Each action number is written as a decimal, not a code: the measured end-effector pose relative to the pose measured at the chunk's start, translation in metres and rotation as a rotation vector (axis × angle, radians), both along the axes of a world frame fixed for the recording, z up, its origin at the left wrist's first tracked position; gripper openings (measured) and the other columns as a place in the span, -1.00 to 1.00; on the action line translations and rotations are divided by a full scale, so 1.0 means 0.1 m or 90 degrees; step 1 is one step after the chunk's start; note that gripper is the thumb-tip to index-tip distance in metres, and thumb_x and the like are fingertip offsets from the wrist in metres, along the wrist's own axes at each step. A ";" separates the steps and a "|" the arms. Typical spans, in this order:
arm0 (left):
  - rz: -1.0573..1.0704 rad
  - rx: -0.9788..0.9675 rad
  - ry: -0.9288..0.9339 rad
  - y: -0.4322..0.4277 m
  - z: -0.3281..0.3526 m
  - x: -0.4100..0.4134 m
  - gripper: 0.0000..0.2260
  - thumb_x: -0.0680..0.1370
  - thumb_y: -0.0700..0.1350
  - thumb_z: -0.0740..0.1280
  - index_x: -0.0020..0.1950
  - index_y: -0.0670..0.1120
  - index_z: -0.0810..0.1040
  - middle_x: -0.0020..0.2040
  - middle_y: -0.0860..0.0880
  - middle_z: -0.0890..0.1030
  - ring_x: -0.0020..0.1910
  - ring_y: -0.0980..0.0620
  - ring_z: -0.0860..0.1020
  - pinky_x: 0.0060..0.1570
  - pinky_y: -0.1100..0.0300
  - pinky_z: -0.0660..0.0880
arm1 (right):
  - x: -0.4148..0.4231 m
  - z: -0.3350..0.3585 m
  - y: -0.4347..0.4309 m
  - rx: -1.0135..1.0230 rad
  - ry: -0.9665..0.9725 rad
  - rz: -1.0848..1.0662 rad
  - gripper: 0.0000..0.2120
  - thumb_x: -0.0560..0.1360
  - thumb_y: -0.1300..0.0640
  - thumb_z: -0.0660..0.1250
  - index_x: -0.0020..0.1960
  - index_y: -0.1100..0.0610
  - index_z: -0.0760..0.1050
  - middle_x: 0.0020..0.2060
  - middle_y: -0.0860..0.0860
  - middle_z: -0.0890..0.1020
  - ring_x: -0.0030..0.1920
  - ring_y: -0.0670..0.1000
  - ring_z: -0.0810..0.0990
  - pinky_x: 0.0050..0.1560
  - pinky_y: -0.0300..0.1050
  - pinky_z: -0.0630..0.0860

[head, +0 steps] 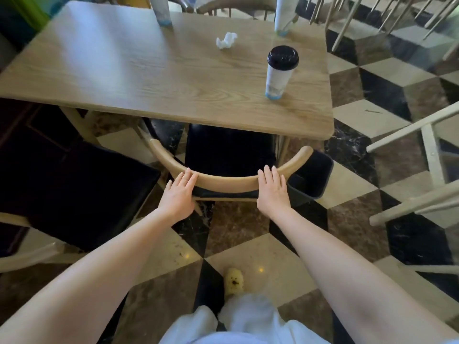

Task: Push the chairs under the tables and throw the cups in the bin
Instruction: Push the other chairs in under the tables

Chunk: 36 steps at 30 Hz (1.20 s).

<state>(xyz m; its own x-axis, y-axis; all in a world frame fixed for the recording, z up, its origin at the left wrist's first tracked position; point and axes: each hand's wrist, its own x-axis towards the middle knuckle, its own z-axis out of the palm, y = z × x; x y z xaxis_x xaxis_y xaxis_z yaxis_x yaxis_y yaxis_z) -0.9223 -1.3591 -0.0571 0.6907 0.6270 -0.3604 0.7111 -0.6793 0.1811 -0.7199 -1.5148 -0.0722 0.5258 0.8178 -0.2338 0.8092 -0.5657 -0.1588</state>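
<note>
A wooden chair with a curved backrest [227,181] and a black seat [228,150] stands at the near edge of the wooden table [139,70], its seat partly under the tabletop. My left hand [178,194] and my right hand [272,192] lie flat against the backrest, fingers straight, one on each side. A white paper cup with a black lid [279,73] stands upright near the table's right edge. Two more cups stand at the far edge, one [161,9] towards the left and one [284,14] towards the right, both cut off by the frame. A black bin [313,175] sits on the floor right of the chair.
A crumpled napkin [226,40] lies on the table. Another black-seated chair [74,192] stands out to the left of the table. White chair frames [427,155] crowd the right side. The floor is checkered tile. My foot [233,280] is behind the chair.
</note>
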 end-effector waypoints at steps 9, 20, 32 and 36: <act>-0.019 -0.060 0.096 -0.05 0.12 -0.70 -0.41 0.60 -0.09 0.23 0.58 0.02 0.05 0.60 -0.05 0.01 0.59 -0.05 -0.06 0.54 -0.10 -0.06 | -0.69 0.06 -0.03 -0.023 0.021 -0.067 -0.30 0.60 0.24 0.18 0.58 0.12 -0.17 0.57 0.16 -0.18 0.56 0.21 -0.14 0.52 0.16 -0.10; 0.125 -0.207 0.145 0.02 0.27 -2.54 -0.46 0.59 -0.08 0.25 0.54 0.05 0.16 0.46 -0.10 0.36 0.40 -0.11 0.40 0.31 0.04 0.44 | -2.34 0.15 0.39 -0.119 0.158 0.068 -0.43 0.63 -0.02 0.15 0.56 0.12 0.08 0.56 0.11 0.11 0.56 0.13 0.07 0.53 0.08 0.10; 0.315 -0.285 0.172 0.05 0.44 -4.61 -0.62 0.62 -0.04 0.21 0.44 -0.03 0.37 0.39 -0.06 0.45 0.34 -0.07 0.45 0.28 0.10 0.41 | -4.28 0.16 1.36 -0.352 0.172 0.348 -0.57 0.62 0.00 0.15 0.40 0.19 0.38 0.33 0.12 0.48 0.31 0.12 0.46 0.24 -0.07 0.42; 0.389 -0.306 0.149 0.10 0.40 -5.12 -0.60 0.62 -0.02 0.19 0.47 -0.03 0.34 0.44 -0.07 0.39 0.39 -0.08 0.40 0.33 0.09 0.39 | -4.78 0.23 1.78 -0.313 0.222 0.360 -0.64 0.54 0.07 0.28 0.30 0.18 0.47 0.22 0.11 0.54 0.23 0.13 0.52 0.20 -0.04 0.46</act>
